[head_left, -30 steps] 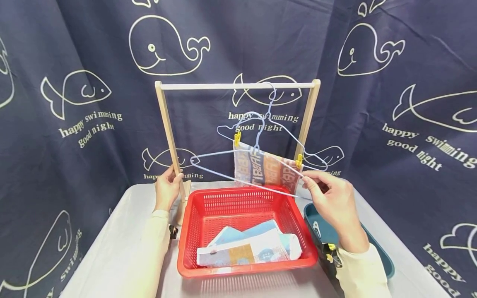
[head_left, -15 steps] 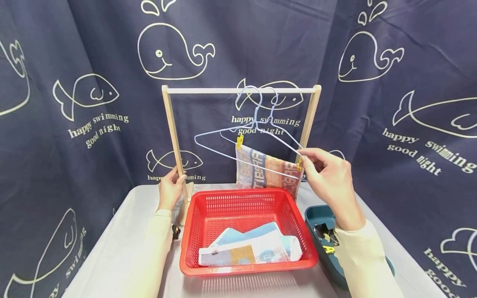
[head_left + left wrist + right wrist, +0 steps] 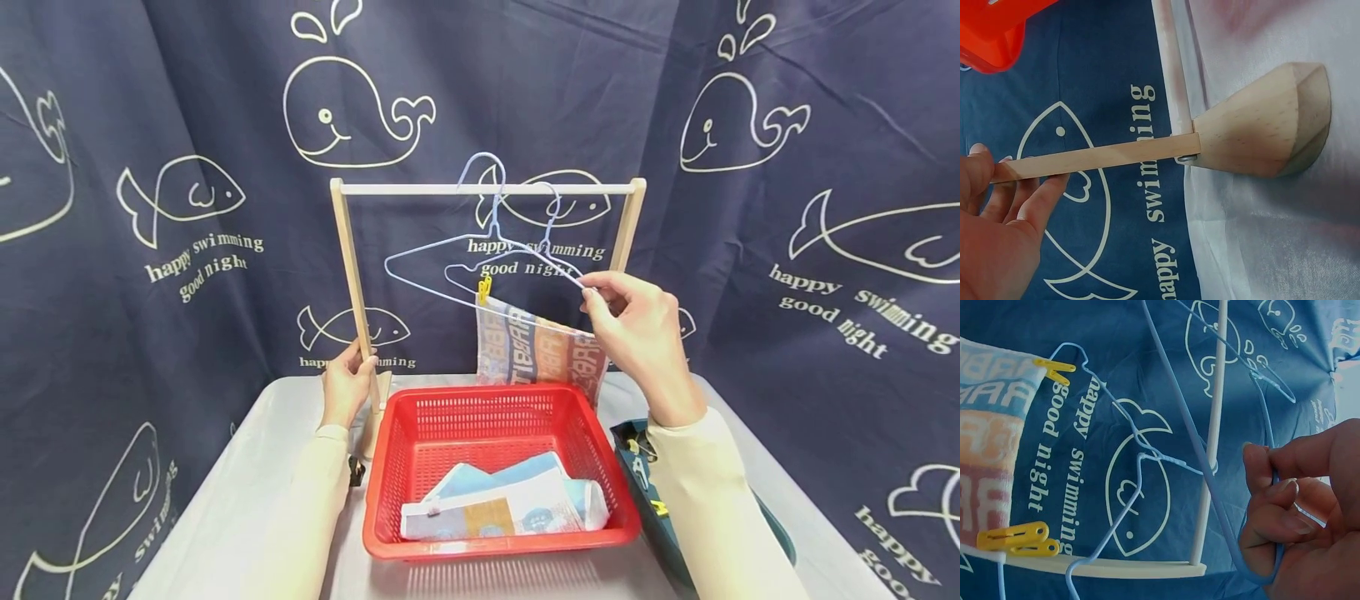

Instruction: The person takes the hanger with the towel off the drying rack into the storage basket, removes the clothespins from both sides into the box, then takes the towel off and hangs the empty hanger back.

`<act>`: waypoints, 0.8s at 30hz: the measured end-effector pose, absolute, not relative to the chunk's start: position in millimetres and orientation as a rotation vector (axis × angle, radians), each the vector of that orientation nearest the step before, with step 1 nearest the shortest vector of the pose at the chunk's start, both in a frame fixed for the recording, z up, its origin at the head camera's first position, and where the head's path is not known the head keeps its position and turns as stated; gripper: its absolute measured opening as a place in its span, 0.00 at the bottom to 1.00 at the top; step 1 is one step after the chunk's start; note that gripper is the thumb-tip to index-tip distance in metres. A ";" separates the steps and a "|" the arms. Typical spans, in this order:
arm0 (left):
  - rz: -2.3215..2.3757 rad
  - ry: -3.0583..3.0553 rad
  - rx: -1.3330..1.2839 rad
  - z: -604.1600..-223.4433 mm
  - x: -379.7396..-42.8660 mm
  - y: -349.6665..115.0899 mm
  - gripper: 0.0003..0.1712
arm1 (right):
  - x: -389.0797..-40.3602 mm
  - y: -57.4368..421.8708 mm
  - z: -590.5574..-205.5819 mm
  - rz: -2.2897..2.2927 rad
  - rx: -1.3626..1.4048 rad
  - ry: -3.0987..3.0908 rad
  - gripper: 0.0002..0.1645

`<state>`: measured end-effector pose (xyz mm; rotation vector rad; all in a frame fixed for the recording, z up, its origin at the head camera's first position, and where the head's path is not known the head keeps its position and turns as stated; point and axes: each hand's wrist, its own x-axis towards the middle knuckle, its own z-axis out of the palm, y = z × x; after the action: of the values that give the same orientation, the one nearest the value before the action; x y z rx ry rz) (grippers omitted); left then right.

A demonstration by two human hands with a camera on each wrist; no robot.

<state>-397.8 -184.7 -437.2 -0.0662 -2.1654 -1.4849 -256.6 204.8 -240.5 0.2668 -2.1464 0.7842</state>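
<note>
My left hand point(image 3: 347, 387) grips the left post point(image 3: 351, 275) of a small wooden rack, low down near its base point(image 3: 1260, 125). With thumb and fingers my right hand point(image 3: 637, 342) pinches the right end of a bare light-blue hanger point(image 3: 495, 223). Its hook rises above the white rail point(image 3: 412, 189); whether it touches the rail I cannot tell. Behind it, a second blue hanger point(image 3: 547, 245) hangs on the rail. A lettered, striped towel point(image 3: 555, 354) is clipped to that one by yellow clothespins point(image 3: 1016, 539); my right hand hides one in the head view.
In front of the rack stands a red basket point(image 3: 502, 548) with folded blue and white cloths point(image 3: 517, 508) in it. To its right, partly under my right forearm, is a teal tray point(image 3: 782, 533) holding clothespins. A navy curtain point(image 3: 225, 83) hangs behind the table point(image 3: 232, 500).
My right hand has raised the bare hanger up and slightly left, bringing its hook from below the rail to above it. The left hand keeps its grip on the post.
</note>
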 end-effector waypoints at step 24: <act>-1.528 -2.145 -0.077 -439.0 -398.8 -185.1 0.25 | -303.9 174.3 -227.8 0.840 0.256 -2.196 0.11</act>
<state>-398.8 -185.1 -439.0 -0.0771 -2.1448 -1.5282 -303.9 174.3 -227.8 0.2560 -2.1959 0.8402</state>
